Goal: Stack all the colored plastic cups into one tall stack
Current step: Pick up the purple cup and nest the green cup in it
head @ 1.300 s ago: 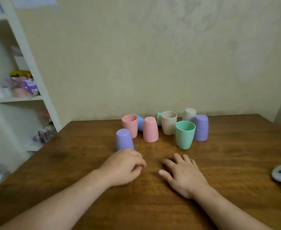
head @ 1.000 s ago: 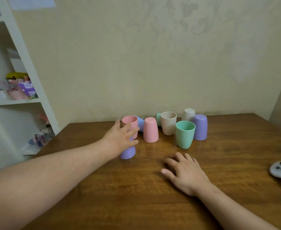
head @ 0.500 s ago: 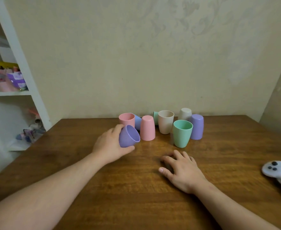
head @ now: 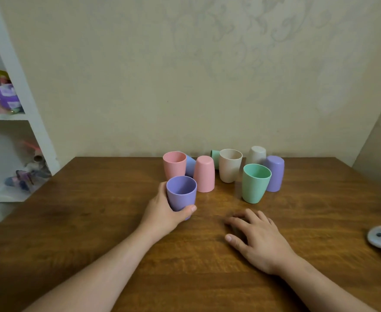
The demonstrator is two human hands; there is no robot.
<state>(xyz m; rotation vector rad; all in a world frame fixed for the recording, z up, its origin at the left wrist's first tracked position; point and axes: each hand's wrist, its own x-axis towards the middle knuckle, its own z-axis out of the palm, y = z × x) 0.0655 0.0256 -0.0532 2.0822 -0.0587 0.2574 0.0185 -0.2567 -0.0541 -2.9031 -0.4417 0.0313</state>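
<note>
A person's left hand (head: 162,212) grips an upright purple cup (head: 181,194) by its wall; right hand (head: 258,238) rests open at three o'clock. Likely light, rigid, smooth plastic.

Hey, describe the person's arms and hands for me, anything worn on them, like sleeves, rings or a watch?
Both forearms are bare as far as the frame shows, with no sleeves in view. The left hand and right hand wear no gloves, and no rings, watch or bracelet can be seen on the fingers or wrists.
</note>
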